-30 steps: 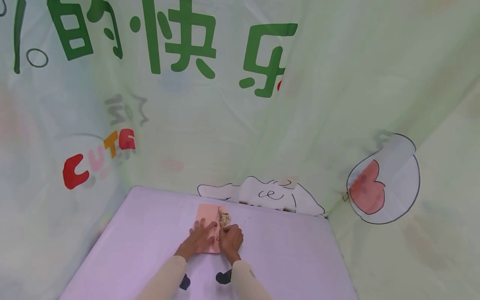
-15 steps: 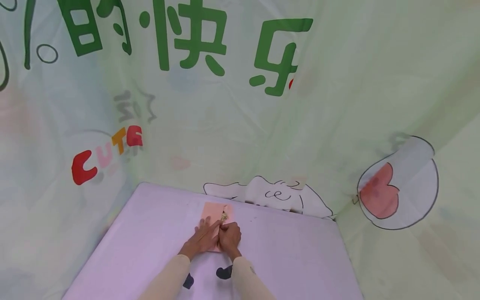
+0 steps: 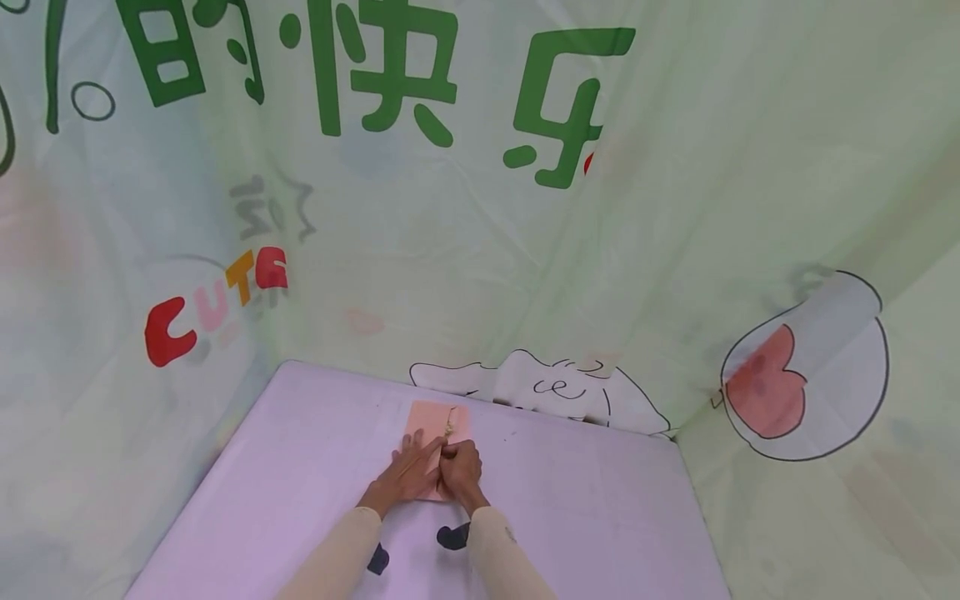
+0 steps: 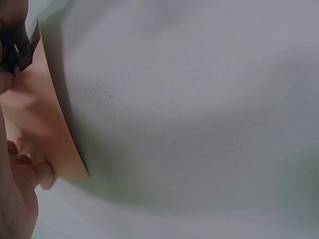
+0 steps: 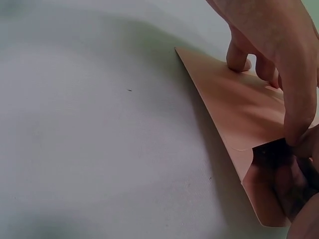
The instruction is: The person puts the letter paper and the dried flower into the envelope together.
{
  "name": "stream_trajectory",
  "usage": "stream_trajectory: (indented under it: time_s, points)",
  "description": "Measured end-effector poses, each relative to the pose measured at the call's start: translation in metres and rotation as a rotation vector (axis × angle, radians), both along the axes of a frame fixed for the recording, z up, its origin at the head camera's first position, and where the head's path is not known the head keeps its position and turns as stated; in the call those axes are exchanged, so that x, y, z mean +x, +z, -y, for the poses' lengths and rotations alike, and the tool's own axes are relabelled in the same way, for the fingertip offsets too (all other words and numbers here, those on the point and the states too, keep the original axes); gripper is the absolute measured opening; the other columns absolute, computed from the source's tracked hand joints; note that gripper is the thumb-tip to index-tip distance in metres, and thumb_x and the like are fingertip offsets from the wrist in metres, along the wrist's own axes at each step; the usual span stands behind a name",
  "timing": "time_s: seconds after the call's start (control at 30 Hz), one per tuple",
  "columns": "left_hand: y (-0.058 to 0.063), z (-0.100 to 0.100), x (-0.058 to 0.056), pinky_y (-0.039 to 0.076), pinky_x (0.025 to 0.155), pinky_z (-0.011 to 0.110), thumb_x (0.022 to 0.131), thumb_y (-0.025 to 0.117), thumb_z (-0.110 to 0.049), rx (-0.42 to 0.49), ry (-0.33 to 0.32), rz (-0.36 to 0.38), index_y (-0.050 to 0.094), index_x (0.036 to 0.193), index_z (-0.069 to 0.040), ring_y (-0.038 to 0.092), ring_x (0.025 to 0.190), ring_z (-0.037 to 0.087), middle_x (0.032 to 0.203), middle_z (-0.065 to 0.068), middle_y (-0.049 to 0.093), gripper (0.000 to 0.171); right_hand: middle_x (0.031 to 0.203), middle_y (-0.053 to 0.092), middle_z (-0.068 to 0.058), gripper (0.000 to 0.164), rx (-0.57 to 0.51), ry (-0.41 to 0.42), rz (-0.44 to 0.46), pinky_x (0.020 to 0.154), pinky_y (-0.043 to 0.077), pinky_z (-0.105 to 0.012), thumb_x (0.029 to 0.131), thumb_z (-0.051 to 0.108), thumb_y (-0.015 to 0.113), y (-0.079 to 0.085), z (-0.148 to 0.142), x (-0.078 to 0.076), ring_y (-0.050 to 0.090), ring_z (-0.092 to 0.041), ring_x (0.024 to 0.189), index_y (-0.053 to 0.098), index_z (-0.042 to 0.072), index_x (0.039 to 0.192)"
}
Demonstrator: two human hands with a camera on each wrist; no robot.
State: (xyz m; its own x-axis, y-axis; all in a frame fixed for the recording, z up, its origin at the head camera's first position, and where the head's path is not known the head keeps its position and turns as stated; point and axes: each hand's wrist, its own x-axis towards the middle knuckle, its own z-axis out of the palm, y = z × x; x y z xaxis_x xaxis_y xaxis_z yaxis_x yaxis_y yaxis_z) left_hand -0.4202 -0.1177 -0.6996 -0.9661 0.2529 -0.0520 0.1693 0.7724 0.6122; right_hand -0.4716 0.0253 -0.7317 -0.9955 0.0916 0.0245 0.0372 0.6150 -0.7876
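Observation:
A pink paper envelope (image 3: pixel 427 413) lies on the lilac tabletop. My left hand (image 3: pixel 408 471) rests on it with fingers spread, and the fingertips press the paper (image 5: pixel 214 82) in the right wrist view. My right hand (image 3: pixel 460 468) has curled fingers and grips the envelope's right side, where a dark opening (image 5: pixel 269 152) shows beside the left index finger. Above the right hand, a small pale beige cluster (image 3: pixel 449 429) like dried flowers shows in the slit. Its lower part is hidden. In the left wrist view the envelope (image 4: pixel 55 124) has a raised edge.
The lilac table (image 3: pixel 585 500) reaches out on both sides of the envelope. Two dark printed shapes (image 3: pixel 453 537) mark the cloth near the forearms. Pale printed curtains (image 3: pixel 420 275) stand behind and beside the table, with a drawn dog (image 3: pixel 551 385) at its back edge.
The beige cluster, formerly wide over the envelope's right edge, now shows only as a small bit in the slit. Pink paper now shows to its right. The head view has shifted slightly.

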Motion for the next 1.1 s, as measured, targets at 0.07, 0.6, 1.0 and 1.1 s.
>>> stream_trajectory:
  time_s: [0.07, 0.6, 1.0, 1.1]
  points:
    - [0.0, 0.0, 0.002, 0.028, 0.124, 0.081, 0.114, 0.051, -0.043, 0.003, 0.0, 0.003, 0.042, 0.166, -0.017, 0.024, 0.165, 0.053, 0.177, 0.029, 0.028, 0.059, 0.08, 0.081, -0.007, 0.01, 0.005, 0.017, 0.012, 0.067, 0.053, -0.038, 0.083, 0.006, 0.078, -0.011, -0.002, -0.005, 0.068, -0.021, 0.073, 0.087, 0.008, 0.084]
    - [-0.005, -0.006, 0.004, 0.027, 0.124, 0.081, 0.113, 0.052, -0.042, 0.01, -0.037, 0.015, 0.039, 0.167, -0.018, 0.025, 0.163, 0.056, 0.177, 0.031, 0.026, 0.06, 0.076, 0.075, -0.001, 0.013, -0.004, 0.111, 0.033, 0.061, 0.045, -0.033, 0.089, 0.008, 0.077, -0.022, -0.019, -0.004, 0.061, -0.017, 0.069, 0.084, 0.011, 0.079]
    - [-0.016, 0.002, -0.005, 0.036, 0.117, 0.084, 0.108, 0.066, -0.03, -0.079, -0.023, -0.027, 0.049, 0.161, -0.019, 0.033, 0.156, 0.065, 0.172, 0.036, 0.033, 0.057, 0.1, 0.082, -0.011, 0.02, 0.092, 0.185, 0.01, 0.068, 0.055, -0.036, 0.099, 0.015, 0.074, 0.018, -0.035, 0.016, 0.067, -0.017, 0.08, 0.086, 0.006, 0.114]
    - [-0.017, 0.008, -0.008, 0.036, 0.116, 0.085, 0.107, 0.068, -0.031, -0.098, -0.013, -0.029, 0.051, 0.159, -0.019, 0.033, 0.155, 0.067, 0.171, 0.038, 0.033, 0.055, 0.1, 0.077, -0.01, 0.021, 0.118, 0.131, 0.004, 0.072, 0.053, -0.034, 0.1, 0.016, 0.077, 0.032, -0.041, 0.016, 0.064, -0.018, 0.082, 0.085, 0.008, 0.117]
